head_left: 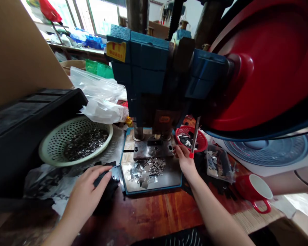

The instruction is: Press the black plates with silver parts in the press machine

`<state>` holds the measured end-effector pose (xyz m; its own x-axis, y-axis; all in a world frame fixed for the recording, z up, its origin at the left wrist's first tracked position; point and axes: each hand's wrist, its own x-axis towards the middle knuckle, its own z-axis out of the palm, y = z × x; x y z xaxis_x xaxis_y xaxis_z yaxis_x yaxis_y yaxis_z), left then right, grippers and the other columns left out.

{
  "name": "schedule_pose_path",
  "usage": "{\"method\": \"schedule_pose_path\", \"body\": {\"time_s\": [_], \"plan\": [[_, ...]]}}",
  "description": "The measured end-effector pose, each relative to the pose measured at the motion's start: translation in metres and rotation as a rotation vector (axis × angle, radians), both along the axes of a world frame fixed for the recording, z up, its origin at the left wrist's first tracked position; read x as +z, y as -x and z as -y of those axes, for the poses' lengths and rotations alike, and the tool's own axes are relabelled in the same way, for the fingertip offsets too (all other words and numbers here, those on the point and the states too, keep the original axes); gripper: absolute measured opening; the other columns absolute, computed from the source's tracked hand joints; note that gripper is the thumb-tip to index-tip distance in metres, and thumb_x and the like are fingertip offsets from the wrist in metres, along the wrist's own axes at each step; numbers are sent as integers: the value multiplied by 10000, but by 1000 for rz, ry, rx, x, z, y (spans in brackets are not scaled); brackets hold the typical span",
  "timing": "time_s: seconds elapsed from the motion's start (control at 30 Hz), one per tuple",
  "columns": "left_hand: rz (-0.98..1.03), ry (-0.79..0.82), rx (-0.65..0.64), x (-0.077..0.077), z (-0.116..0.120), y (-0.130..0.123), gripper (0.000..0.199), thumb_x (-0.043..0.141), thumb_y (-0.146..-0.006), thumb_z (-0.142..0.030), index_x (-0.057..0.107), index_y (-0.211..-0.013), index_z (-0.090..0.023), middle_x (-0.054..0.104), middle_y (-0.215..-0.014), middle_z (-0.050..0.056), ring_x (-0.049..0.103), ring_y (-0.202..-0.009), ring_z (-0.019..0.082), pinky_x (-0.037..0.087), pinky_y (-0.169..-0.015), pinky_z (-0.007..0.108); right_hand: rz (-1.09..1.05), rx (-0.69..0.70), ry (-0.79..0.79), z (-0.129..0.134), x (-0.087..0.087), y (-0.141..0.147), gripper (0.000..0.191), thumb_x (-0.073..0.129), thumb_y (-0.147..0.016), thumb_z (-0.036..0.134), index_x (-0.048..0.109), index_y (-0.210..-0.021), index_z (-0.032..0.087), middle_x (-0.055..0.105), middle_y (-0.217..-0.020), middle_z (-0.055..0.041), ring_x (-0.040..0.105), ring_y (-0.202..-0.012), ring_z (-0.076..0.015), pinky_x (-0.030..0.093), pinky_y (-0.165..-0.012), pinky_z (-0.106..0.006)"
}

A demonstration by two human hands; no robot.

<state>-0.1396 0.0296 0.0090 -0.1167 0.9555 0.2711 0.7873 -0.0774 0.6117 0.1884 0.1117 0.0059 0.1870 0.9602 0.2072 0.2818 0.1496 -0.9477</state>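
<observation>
My left hand (88, 188) is at the left edge of the press base, thumb and forefinger nearly closed beside a dark, flat piece; whether they grip it is unclear. My right hand (185, 160) has its fingers pinched at the right side of the steel die (154, 150); anything between them is too small to make out. A rod with a red tip (191, 155) crosses in front of that hand. Small shiny metal pieces (155, 166) and flat metal plates (145, 181) lie on the press base (169, 179), just in front of the die.
A blue press (149, 65) with a large red wheel (267, 61) looms overhead. To the left stands a pale green basket (50, 150) of metal parts. At right are a red basket (202, 142), a clear plastic box (227, 171) and a red mug (246, 191).
</observation>
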Motion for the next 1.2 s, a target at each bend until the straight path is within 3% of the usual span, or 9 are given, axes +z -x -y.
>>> {"method": "schedule_pose_path", "body": {"time_s": [0.13,0.3,0.47,0.63,0.73,0.8,0.87,1.0,1.2], "plan": [[-88,58,6,-7,15,22,345,479,-830,-530,674,-972,-283,652,-1026,44,607,-974,260,495,-797,355,99,104,-10,-32,13,23,363,676,-695,503,687,-903,207,685,-788,-30,622,-774,-205,457,-716,-306],[-125,93,19,-11,24,24,371,462,-837,-538,676,-984,-274,646,-1033,57,604,-975,266,483,-832,383,88,74,28,-42,12,28,277,682,-674,466,662,-724,194,650,-666,0,586,-668,-177,416,-619,-271],[-93,111,-83,-9,21,-1,335,473,-849,-505,677,-976,-271,645,-1025,49,592,-984,248,453,-885,384,-84,-103,23,-34,12,-10,374,588,-711,558,600,-749,186,545,-537,35,501,-502,-140,388,-513,-266],[-77,93,-140,-8,16,-19,327,462,-851,-498,685,-941,-277,645,-1017,47,584,-983,254,446,-881,391,-256,-208,20,3,12,-34,410,550,-760,509,606,-1012,191,678,-799,-33,624,-670,-188,476,-624,-318],[-92,100,-153,-11,16,-17,320,464,-850,-497,677,-933,-273,641,-1020,48,577,-988,256,435,-887,392,39,-94,56,39,5,-20,258,588,-788,399,667,-927,198,699,-873,-57,640,-787,-218,486,-732,-351],[-120,116,-141,-15,15,-10,326,463,-850,-502,670,-937,-265,637,-1026,54,574,-987,261,426,-897,400,356,180,3,60,-1,-6,168,558,-841,320,689,-877,222,697,-874,-51,624,-851,-221,471,-797,-360],[-161,133,-108,-20,15,1,334,459,-850,-502,664,-942,-254,634,-1024,62,574,-986,269,418,-910,417,597,343,-49,71,-6,6,166,528,-878,273,688,-906,235,683,-880,-52,602,-872,-219,464,-805,-357],[-254,175,-18,-25,16,23,339,443,-856,-474,660,-958,-235,627,-1015,78,582,-978,285,421,-911,438,815,377,-78,72,-12,15,166,509,-906,257,670,-938,229,644,-885,-62,575,-865,-221,463,-780,-349],[-328,227,35,-23,5,30,338,420,-870,-437,651,-997,-226,619,-1023,82,580,-960,270,427,-901,405,814,413,-7,69,-9,10,112,529,-897,225,638,-891,198,619,-885,-58,565,-858,-220,460,-783,-343]]}}
